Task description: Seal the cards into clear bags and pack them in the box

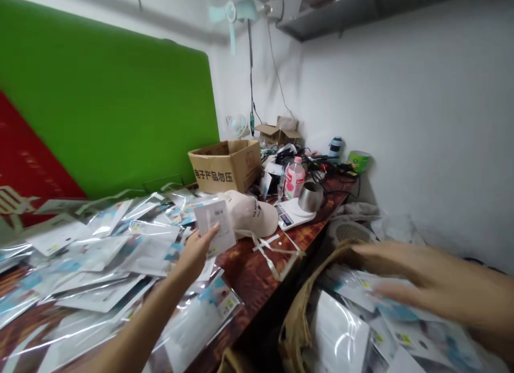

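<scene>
My left hand (201, 244) is closed on a flat white printed packet (217, 225), thumb across its face, held up over the table in front of a pale cap (251, 215). Many clear plastic packets with white and blue cards (92, 255) lie in a loose heap to the left of and beneath my left arm. My right hand (405, 271), smeared by motion, is over a brown sack (299, 319) at the lower right. More packets (341, 330) fill the sack. Whether my right fingers grip anything cannot be made out.
Behind the cap stands an open cardboard box (225, 166). A white scale (295, 212) bears a metal cup (310, 197), beside a pink bottle (294, 179). Tangled cables (321, 166) lie farther back. The table edge (265, 303) runs between heap and sack.
</scene>
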Tool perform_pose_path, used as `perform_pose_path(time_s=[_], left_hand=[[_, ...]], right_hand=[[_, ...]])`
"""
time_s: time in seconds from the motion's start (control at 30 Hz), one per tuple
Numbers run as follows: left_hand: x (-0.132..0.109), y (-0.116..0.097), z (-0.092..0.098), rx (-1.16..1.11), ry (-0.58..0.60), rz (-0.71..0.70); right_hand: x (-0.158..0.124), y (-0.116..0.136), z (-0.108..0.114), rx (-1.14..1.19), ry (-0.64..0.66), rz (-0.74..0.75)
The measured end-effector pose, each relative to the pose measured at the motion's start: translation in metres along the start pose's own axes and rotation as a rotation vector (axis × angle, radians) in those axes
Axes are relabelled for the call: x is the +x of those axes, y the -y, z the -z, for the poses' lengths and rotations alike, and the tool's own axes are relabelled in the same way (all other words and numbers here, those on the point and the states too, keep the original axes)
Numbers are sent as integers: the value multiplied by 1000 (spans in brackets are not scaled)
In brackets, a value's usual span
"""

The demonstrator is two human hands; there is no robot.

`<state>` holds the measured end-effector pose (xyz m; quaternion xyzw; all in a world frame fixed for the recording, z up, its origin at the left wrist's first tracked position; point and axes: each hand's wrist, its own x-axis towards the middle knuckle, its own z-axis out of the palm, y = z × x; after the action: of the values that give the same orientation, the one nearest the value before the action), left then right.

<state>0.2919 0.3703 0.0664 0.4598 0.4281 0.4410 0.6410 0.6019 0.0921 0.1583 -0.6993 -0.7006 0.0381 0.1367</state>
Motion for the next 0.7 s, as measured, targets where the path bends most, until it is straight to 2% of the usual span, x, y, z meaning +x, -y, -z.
perform_pose_path(time_s=[0.07, 0.2, 0.27, 0.33, 0.4, 0.5, 0.6, 0.7], left_hand=[[-2, 7, 6, 43, 14, 3], [-8, 16, 16, 138, -3, 25], [-7, 21, 24, 184, -37, 37], [-6, 26, 33, 223, -68, 43], [-4, 30, 40, 247, -77, 60], [-6, 33, 45, 235, -68, 118], [-7, 30, 43, 215, -73, 161], [-8, 29, 39, 223, -98, 165]], right_hand=[[81, 16, -15, 6, 41, -58], [250, 41, -63, -64, -98, -201], [316, 40, -88, -113, -162, -283], [368, 33, -106, -153, -188, -355], [406, 20, -117, -178, -171, -432], [443, 1, -127, -210, -112, -535], [455, -9, -133, -259, -104, -544], [447, -10, -134, -299, -163, -484]])
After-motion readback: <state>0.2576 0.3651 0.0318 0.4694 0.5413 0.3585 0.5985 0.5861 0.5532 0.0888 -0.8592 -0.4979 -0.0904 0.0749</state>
